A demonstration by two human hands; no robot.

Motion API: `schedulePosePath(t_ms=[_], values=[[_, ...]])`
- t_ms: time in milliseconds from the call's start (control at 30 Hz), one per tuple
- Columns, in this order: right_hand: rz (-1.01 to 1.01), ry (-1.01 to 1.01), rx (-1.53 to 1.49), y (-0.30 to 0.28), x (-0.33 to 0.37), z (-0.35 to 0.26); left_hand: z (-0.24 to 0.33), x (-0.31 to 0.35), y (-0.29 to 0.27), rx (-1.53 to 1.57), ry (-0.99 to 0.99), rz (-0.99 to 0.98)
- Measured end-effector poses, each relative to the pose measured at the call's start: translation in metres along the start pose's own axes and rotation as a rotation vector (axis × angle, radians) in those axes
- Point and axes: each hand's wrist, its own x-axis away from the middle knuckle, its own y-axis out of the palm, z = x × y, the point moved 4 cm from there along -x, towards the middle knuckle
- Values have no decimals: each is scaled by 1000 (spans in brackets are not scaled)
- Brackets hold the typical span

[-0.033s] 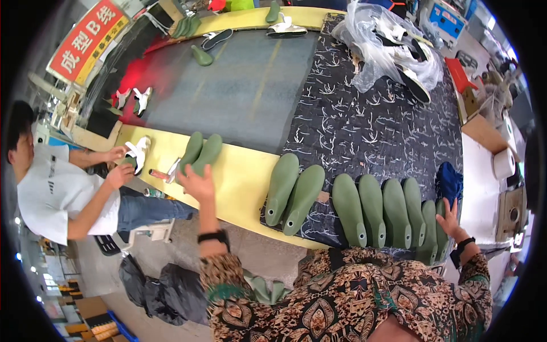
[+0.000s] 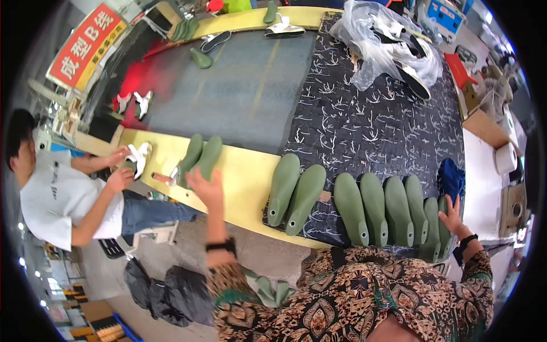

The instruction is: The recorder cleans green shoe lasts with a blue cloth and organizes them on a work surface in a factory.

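My left hand (image 2: 207, 188) is raised, fingers spread, at the near ends of two green shoe lasts (image 2: 209, 153) on the yellow table edge; it overlaps them, so contact is hard to make out. Farther right, my right hand (image 2: 452, 218) has its fingers stretched over the last green shoe last (image 2: 443, 206) of a row along the near edge of the patterned cloth. Several more lasts (image 2: 373, 202) lie side by side in that row. Between my hands rests another pair of green lasts (image 2: 305, 198), their holed ends toward me.
At left, a co-worker (image 2: 68, 194) handles a white shoe (image 2: 140, 157). A grey belt (image 2: 239, 85) runs behind the yellow edge (image 2: 245, 188). White shoes in a plastic bag (image 2: 364, 51) lie at the back right. Dark blue cloth (image 2: 451, 176) sits beyond my right hand. Black bags (image 2: 176, 290) are on the floor.
My left hand has shifted slightly right and toward me by the pair of lasts. My right hand has barely moved. The whole view has tilted a little.
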Motion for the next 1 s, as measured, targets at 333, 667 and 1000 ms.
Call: schedulePosePath(t_ms=[333,667,1000], values=[[34,-8,-93,-2,-4,-15,121,189,-7,21,281,-406],[146,14,-89,13,4,-1,36,111,27,131,47,-385],[120,61,-172,20,-20,-9,92,69,28,-300,106,-40]])
